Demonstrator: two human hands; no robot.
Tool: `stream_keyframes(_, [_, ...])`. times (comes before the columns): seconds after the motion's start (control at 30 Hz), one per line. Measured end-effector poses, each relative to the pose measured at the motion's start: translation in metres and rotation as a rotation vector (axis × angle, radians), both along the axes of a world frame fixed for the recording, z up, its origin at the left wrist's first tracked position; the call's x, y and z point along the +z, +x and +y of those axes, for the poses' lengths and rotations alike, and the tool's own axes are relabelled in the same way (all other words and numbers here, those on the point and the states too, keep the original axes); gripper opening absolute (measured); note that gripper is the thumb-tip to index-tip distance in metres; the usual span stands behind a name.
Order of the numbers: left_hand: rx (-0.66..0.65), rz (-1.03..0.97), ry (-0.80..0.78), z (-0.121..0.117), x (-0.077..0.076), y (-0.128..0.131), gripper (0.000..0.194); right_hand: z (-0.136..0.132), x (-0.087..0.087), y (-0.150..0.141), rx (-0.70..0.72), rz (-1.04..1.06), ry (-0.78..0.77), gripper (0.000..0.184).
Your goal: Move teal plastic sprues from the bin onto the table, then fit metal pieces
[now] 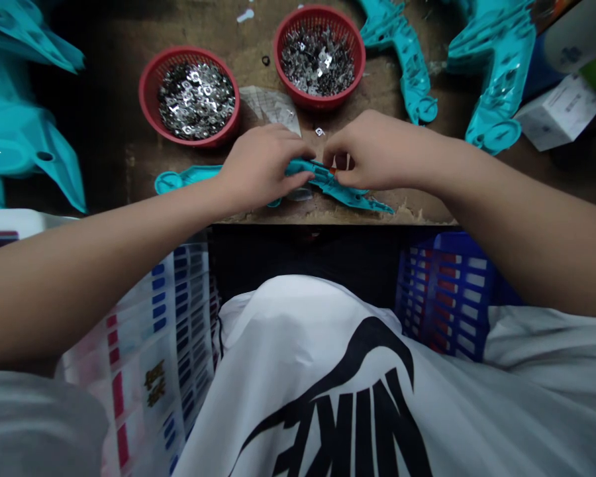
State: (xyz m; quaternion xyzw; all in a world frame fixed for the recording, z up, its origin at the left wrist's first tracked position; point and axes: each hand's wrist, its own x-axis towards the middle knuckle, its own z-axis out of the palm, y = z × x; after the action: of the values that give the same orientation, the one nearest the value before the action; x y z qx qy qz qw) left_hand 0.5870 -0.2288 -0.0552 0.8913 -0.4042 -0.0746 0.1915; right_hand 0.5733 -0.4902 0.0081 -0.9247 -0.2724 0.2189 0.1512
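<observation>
A long turquoise plastic part (340, 188) lies along the front edge of the bench, its inner side with ribs facing up. My left hand (265, 165) is closed around its middle, thumb in front and fingers behind. Over the part's right half, my right hand (365, 151) pinches with fingertips down at the plastic. A small orange-red bit shows beside those fingertips; what it belongs to I cannot make out. Just behind the part, between the hands, lies one small metal clip (319, 132).
Two red baskets, a left one (146, 109) and a right one (360, 63), hold many small metal clips. More turquoise parts (412, 73) lie at the back right and left. A white box (559, 112) stands far right. Below the bench are a white crate (149, 358) and a blue crate (444, 291).
</observation>
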Motion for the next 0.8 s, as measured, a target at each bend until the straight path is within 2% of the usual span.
stream_keyframes(0.17, [0.005, 0.028, -0.073, 0.0, 0.002, -0.002, 0.045, 0.001, 0.007, -0.003, 0.0, 0.021, 0.037, 0.02])
stream_keyframes(0.4, [-0.015, 0.054, -0.084, 0.003, 0.0, 0.002, 0.049, 0.004, 0.01, -0.006, -0.033, 0.071, 0.086, 0.008])
stream_keyframes(0.57, [0.012, 0.069, -0.025, -0.003, -0.001, 0.001, 0.045, 0.003, 0.007, -0.004, -0.025, 0.016, 0.072, 0.014])
stream_keyframes(0.7, [0.044, 0.093, -0.053, -0.002, 0.008, 0.007, 0.046, 0.002, 0.01, -0.003, -0.001, -0.064, -0.002, 0.016])
stream_keyframes(0.8, [0.079, 0.089, -0.136, 0.01, 0.018, 0.022, 0.052, 0.003, 0.014, -0.002, -0.039, -0.093, -0.025, 0.014])
